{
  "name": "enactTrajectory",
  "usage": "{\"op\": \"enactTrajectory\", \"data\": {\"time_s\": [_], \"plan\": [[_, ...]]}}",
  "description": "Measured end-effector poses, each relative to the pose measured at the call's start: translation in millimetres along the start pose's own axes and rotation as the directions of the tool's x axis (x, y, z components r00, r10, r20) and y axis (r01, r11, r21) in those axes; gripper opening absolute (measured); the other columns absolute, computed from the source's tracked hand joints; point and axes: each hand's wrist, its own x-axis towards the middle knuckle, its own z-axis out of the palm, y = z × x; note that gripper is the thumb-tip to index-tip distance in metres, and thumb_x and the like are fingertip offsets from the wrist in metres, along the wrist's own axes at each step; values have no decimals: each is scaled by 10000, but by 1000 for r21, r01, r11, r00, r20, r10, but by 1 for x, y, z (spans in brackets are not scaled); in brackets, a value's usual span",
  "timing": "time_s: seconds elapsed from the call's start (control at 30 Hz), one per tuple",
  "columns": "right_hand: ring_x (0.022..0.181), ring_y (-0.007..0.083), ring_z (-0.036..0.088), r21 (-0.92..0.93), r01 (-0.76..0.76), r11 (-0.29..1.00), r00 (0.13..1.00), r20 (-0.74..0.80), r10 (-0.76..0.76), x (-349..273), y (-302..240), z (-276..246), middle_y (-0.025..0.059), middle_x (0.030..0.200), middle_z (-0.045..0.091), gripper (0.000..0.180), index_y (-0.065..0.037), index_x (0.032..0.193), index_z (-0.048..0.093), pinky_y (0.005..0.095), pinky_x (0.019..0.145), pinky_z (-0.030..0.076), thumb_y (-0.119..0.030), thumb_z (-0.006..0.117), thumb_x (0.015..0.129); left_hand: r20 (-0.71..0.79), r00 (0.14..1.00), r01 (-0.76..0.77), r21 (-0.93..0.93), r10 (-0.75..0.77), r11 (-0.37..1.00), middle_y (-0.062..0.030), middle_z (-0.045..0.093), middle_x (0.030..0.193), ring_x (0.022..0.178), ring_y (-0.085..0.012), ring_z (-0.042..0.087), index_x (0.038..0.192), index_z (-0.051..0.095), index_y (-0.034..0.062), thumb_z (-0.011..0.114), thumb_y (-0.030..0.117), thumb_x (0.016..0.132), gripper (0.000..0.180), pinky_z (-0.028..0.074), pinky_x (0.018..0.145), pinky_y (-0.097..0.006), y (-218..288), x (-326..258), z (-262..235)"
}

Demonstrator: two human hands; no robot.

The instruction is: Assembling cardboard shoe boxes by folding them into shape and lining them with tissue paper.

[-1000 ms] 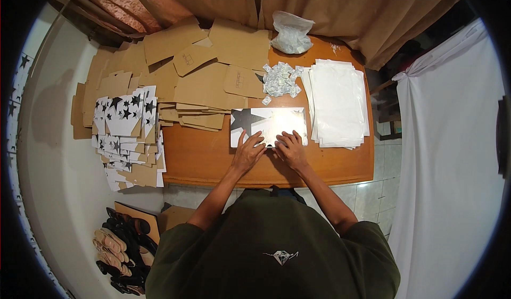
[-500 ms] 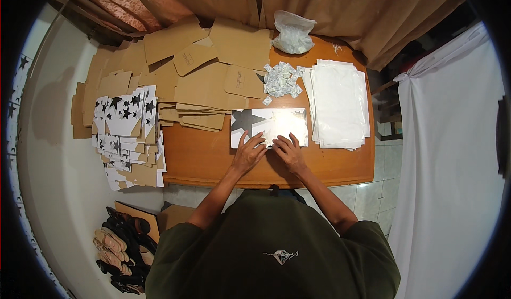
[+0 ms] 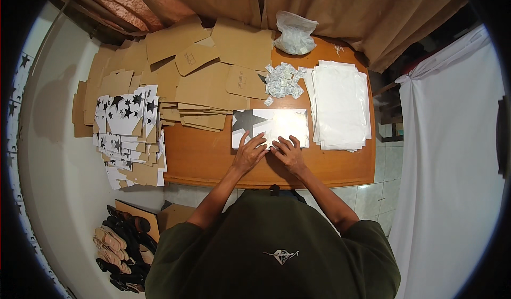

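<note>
Head view: left hand and right hand, equally near, rest loosely spread fingers on the closer edge of a white star-printed box; whether gripping, I cannot tell. It lies on the desk, long axis left-right, mostly beyond them.

Glare whitens the right half of the box; 1 soft shadow falls on the wall. Fisheye distortion bends edges, and all 4 corners go black.
</note>
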Motion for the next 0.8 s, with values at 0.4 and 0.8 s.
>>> {"op": "enactTrajectory", "data": {"time_s": [0.4, 0.8], "plan": [[1283, 254, 559, 17, -60, 998, 998, 8, 60, 3, -6, -3, 41, 1284, 645, 312, -175, 1193, 695, 562, 1114, 332, -152, 624, 890, 93, 995, 37, -171, -22, 984, -84, 696, 1243, 1323, -240, 580, 1069, 734, 51, 704, 6, 880, 197, 304, 1202, -585, -8, -1, -9], [1244, 218, 594, -65, -34, 997, 999, -19, 33, -2, -2, 2, 16, 1268, 668, 301, -149, 1166, 706, 540, 1096, 342, -143, 641, 872, 70, 997, 28, -154, -17, 988, -108, 706, 1176, 1213, -260, 648, 1020, 742, 29, 746, 60, 867, 157, 436, 1121, -523, -4, 14, -23]]}}
